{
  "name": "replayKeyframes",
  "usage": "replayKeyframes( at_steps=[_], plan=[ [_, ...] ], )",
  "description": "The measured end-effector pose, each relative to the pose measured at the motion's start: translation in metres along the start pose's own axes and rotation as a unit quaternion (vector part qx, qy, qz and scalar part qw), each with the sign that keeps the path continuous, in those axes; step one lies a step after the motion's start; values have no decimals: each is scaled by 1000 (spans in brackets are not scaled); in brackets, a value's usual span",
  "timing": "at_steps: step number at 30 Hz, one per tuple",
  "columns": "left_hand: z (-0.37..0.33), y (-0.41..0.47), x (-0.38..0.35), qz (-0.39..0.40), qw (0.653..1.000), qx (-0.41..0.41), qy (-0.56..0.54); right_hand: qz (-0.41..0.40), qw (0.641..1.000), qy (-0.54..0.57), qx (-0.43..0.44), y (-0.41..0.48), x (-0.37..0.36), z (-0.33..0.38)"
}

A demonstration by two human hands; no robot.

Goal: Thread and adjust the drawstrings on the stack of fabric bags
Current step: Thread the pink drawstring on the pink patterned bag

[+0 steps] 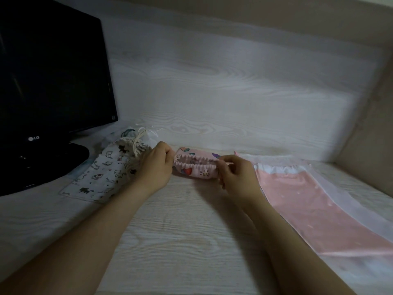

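Pale wood-grain desk [180, 231] in dim light, backed by a matching wood-grain panel [212, 81]. At centre frame, a small pink printed bag [196, 169], mouth gathered into ruffles and turned toward the camera; resting on the desk or lifted off it, impossible to tell. Gripped at its left end by the curled fingers of the left hand [156, 165], and pinched at its right end between thumb and fingertips of the right hand [236, 173]. Cord at the pinched ends too small to make out. Left of centre, partly under the left hand, a white cat-print bag [102, 173] lying flat, its cream drawstring [138, 143] bunched at the top. At right, stretching toward the lower right corner, a flat pink bag [308, 201] on top of a sheer white bag [361, 211]. In the upper left, a dark monitor [53, 71] on its black stand [72, 160].
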State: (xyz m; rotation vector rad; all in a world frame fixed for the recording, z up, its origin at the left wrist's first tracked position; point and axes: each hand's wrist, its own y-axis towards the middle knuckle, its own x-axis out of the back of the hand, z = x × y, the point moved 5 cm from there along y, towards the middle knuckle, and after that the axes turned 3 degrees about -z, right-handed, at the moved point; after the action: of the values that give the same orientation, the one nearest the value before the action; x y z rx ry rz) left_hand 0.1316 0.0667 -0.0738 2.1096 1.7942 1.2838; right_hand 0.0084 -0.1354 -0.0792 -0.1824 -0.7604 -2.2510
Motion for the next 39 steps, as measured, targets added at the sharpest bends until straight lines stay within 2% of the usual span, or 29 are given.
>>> replayKeyframes(
  at_steps=[3,7,14,17,21,23,26,29,32,34,36,39],
  plan=[
    [2,3,4,-24,1000,5,-5,-20,984,155,-80,-4,5,5],
    [4,5,3,-24,998,40,-53,-42,961,238,-139,-5,10,6],
    [8,7,4,-36,998,36,-33,-85,924,309,-207,-2,15,-6],
    [4,5,6,-42,999,1,15,-86,908,344,-225,1,14,-8],
    [0,2,9,-45,997,6,57,-103,900,362,-220,2,13,-4],
    [-1,3,9,-33,998,39,34,-101,877,416,-218,1,13,0],
    [-2,2,8,-13,993,107,-47,-68,821,522,-220,-2,10,8],
    [0,1,3,16,983,143,-114,-73,822,516,-228,-3,12,7],
    [3,2,3,8,982,146,-120,-85,810,533,-230,-4,14,5],
    [4,2,7,-16,984,146,-102,-107,828,504,-220,-3,16,2],
    [7,4,12,-39,984,148,-89,-141,880,415,-182,0,21,0],
    [17,7,17,-73,974,185,-112,-177,950,245,-74,1,25,5]
  ],
)
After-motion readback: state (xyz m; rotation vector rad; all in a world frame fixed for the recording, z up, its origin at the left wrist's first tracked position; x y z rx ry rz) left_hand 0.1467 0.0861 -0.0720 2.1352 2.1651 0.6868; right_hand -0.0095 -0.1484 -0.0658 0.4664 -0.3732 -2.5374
